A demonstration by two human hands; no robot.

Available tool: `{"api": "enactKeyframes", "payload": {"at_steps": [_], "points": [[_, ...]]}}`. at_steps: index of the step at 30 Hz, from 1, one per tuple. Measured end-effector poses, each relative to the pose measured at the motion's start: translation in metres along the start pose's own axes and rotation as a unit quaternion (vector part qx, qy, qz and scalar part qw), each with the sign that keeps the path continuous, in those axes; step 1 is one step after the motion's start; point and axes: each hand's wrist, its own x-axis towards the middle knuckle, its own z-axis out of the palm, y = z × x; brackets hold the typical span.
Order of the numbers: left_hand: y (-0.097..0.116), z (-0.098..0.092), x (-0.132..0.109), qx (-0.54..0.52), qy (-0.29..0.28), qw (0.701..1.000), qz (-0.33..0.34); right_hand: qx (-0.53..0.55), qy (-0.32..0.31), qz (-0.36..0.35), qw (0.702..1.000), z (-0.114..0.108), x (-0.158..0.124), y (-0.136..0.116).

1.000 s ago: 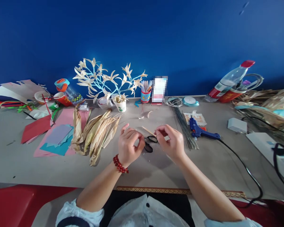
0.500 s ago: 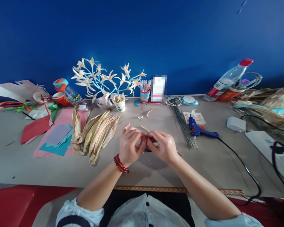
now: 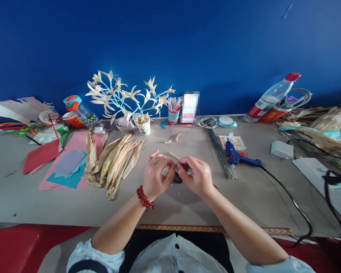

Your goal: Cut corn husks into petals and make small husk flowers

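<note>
My left hand (image 3: 160, 171) and my right hand (image 3: 195, 175) meet above the middle of the table, thumbs and forefingers pinched with the tips almost touching. Whatever sits between the fingertips is too small and too covered to name. Under the hands, a dark object (image 3: 177, 179) lies on the table, mostly hidden. A thin pale stick (image 3: 174, 155) shows just behind the fingers. Left of my left hand lie dried corn husks (image 3: 119, 167). On the right, a blue glue gun (image 3: 238, 154) rests beside a bundle of thin wires (image 3: 220, 151).
Husk flowers on blue stems stand in a paper cup (image 3: 143, 127) at the back. Near them are a pen holder (image 3: 174, 116) and a ribbon roll (image 3: 227, 121). Coloured paper (image 3: 71, 167) lies left. A bottle (image 3: 268, 99) leans back right; the glue gun's black cable (image 3: 287, 195) curves toward the front edge.
My fingertips have shifted slightly, and a little more of the dark object beneath them shows. Both hands stay pinched in nearly the same place. The view has moved very slightly.
</note>
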Motion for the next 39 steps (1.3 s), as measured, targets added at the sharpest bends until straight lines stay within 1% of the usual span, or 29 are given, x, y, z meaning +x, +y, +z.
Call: {"api": "enactKeyframes", "payload": {"at_steps": [3, 5, 7, 8, 10, 13, 16, 18, 20, 23, 25, 26, 28, 30, 32, 34, 35, 37, 39], "points": [[-0.001, 0.003, -0.001, 0.002, 0.002, 1.0, -0.008, -0.009, 0.015, -0.007, 1.0, -0.001, 0.0, 0.001], [-0.006, 0.001, -0.002, 0.003, 0.02, 1.0, -0.024, -0.013, 0.04, -0.005, 0.999, -0.002, 0.001, 0.004], [-0.01, -0.001, -0.002, -0.004, 0.044, 0.998, -0.04, -0.017, 0.067, 0.01, 0.998, -0.004, 0.002, 0.007], [-0.011, -0.002, -0.002, -0.013, 0.047, 0.998, -0.044, -0.017, 0.071, 0.018, 0.997, -0.004, 0.002, 0.009], [-0.011, -0.002, -0.001, -0.03, 0.03, 0.998, -0.04, -0.014, 0.053, 0.022, 0.998, -0.003, 0.002, 0.01], [-0.006, 0.0, 0.0, -0.022, 0.0, 1.0, -0.022, -0.016, 0.01, -0.002, 1.0, 0.001, 0.001, 0.011], [-0.004, 0.002, -0.002, 0.003, 0.003, 1.0, -0.013, -0.031, -0.003, -0.016, 0.999, 0.004, 0.001, 0.011], [-0.007, 0.002, -0.002, 0.017, 0.005, 1.0, -0.012, -0.032, -0.012, -0.01, 0.999, 0.005, 0.001, 0.014], [-0.017, 0.004, 0.004, 0.027, 0.004, 1.0, -0.015, -0.032, -0.025, 0.009, 0.999, 0.007, 0.002, 0.018], [-0.045, 0.01, 0.03, 0.054, -0.005, 0.998, -0.029, -0.052, -0.059, 0.031, 0.996, 0.013, 0.001, 0.021], [-0.067, 0.019, 0.053, 0.116, -0.014, 0.991, -0.059, -0.068, -0.096, 0.019, 0.993, 0.017, -0.001, 0.021], [-0.077, 0.025, 0.064, 0.147, -0.034, 0.986, -0.072, -0.075, -0.116, 0.006, 0.99, 0.019, -0.002, 0.02], [-0.093, 0.038, 0.081, 0.162, -0.045, 0.983, -0.075, -0.094, -0.142, -0.02, 0.985, 0.019, -0.002, 0.02], [-0.104, 0.049, 0.088, 0.167, -0.058, 0.982, -0.073, -0.13, -0.141, -0.025, 0.981, 0.014, 0.0, 0.023], [-0.112, 0.056, 0.089, 0.166, -0.075, 0.981, -0.067, -0.177, -0.13, -0.003, 0.976, 0.007, 0.003, 0.029], [-0.118, 0.055, 0.088, 0.16, -0.093, 0.981, -0.058, -0.222, -0.142, 0.035, 0.964, 0.0, 0.007, 0.036], [-0.121, 0.052, 0.087, 0.155, -0.1, 0.981, -0.054, -0.24, -0.161, 0.058, 0.956, -0.003, 0.008, 0.039], [-0.123, 0.042, 0.086, 0.146, -0.109, 0.982, -0.051, -0.264, -0.213, 0.1, 0.935, -0.005, 0.01, 0.043], [-0.118, 0.03, 0.082, 0.139, -0.11, 0.983, -0.051, -0.272, -0.252, 0.124, 0.92, -0.005, 0.01, 0.045]]}}
